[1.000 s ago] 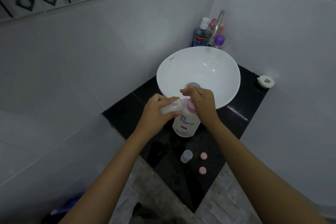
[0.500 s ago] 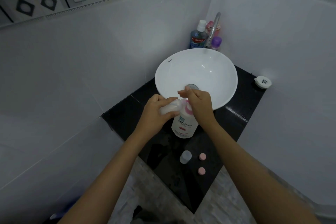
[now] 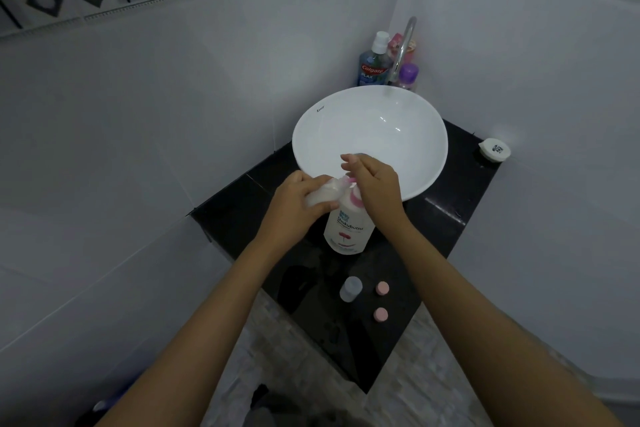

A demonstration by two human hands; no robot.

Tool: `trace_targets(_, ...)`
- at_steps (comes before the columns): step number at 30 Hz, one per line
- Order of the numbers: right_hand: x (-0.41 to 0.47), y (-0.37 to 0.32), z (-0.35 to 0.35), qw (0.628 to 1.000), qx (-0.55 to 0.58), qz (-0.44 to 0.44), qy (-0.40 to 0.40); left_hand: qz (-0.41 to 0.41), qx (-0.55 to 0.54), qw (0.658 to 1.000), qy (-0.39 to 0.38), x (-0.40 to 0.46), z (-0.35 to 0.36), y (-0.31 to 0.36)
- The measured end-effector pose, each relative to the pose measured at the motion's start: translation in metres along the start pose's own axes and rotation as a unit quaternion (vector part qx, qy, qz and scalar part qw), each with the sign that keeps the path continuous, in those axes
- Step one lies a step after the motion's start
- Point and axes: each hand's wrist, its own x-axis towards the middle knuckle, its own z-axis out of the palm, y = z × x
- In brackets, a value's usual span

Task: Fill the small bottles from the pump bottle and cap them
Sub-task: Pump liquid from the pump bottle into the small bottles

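Note:
A white pump bottle (image 3: 349, 229) with a pink collar stands on the black counter (image 3: 446, 218) in front of the basin. My left hand (image 3: 294, 204) grips a small translucent bottle (image 3: 323, 196), tilted with its mouth at the pump's spout. My right hand (image 3: 375, 189) lies over the pump head, fingers spread forward; the head itself is hidden under it. A second small bottle (image 3: 350, 289) stands uncapped nearer to me. Two pink caps (image 3: 382, 288) (image 3: 380, 314) lie beside it on the counter.
A round white basin (image 3: 377, 111) fills the back of the counter, with a chrome tap (image 3: 405, 42) behind it. A blue mouthwash bottle (image 3: 374, 66) and a purple-capped bottle (image 3: 408, 74) stand in the corner. A white round lid (image 3: 494, 149) lies at the right. Tiled walls close in on both sides.
Both hands stay at the pump bottle with the small bottle held at the spout. Only the camera view has shifted slightly.

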Motion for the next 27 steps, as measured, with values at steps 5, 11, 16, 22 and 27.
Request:
trace_targets(5,-0.001,-0.004,0.000,1.000,0.014,0.014,-0.002,0.002,0.022,0.999,0.025,0.003,0.001,0.002)
trace_targets(11,-0.001,-0.003,0.000,1.000,0.007,0.013,0.000,0.011,0.000,0.999,0.040,-0.003,0.001,-0.003)
trace_targets(16,-0.002,-0.005,0.000,1.000,0.016,0.025,-0.004,0.004,-0.043,0.996,0.074,-0.010,0.006,-0.012)
trace_targets(22,-0.001,-0.008,-0.003,0.999,0.031,0.043,-0.005,-0.057,-0.093,0.993,0.055,-0.031,0.018,-0.029)
trace_targets(27,-0.001,-0.009,-0.003,0.998,0.037,0.052,-0.005,-0.138,-0.047,0.988,-0.043,-0.061,0.050,-0.069)
